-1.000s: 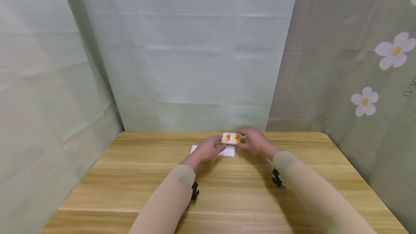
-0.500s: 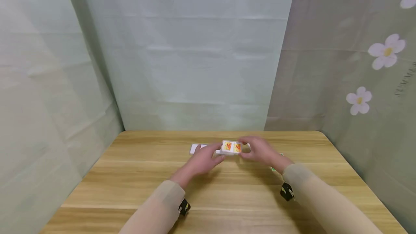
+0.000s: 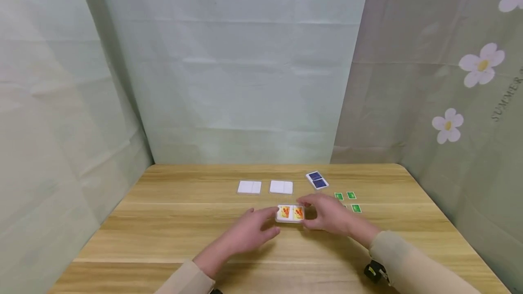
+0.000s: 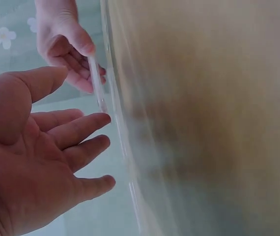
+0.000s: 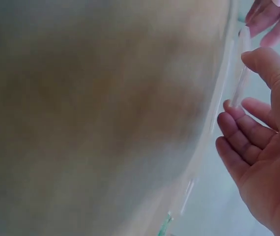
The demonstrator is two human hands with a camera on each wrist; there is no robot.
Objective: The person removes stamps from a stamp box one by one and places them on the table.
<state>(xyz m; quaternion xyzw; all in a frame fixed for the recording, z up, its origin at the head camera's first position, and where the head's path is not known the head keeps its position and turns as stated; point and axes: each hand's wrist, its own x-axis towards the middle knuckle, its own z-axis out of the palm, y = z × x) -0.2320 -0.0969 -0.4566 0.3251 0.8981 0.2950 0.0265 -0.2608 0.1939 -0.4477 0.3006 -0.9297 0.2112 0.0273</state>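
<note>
On the far left of the laid-out things, two white tiles (image 3: 249,187) and (image 3: 281,187) lie flat and side by side on the wooden desk (image 3: 163,221), slightly apart, with nothing touching them.

Nearer the person, at the middle of the desk, the left hand (image 3: 249,232) sits with its fingers straight and relaxed, the tips right at the left end of the picture tile (image 3: 290,213). The left wrist view shows that hand (image 4: 37,162) spread, palm bare, gripping nothing. Whether its fingertips actually touch the tile's edge I cannot tell.

The picture tile, a small white piece with two orange-and-yellow pictures on top, is in front of the two white tiles and well apart from them. Whether it rests on the desk or is held just above it is unclear.

To its right, the right hand (image 3: 327,214) pinches the tile's right end; in the left wrist view a thumb and curled fingers clamp the thin plate edge-on.

Farther right and far, a dark blue tile (image 3: 317,180) lies at an angle, and near it sit a few small green pieces (image 3: 350,195).

As I judge it, two white tiles and the blue one look already placed, while the picture tile is not yet let go; the green pieces seem untouched.
</note>
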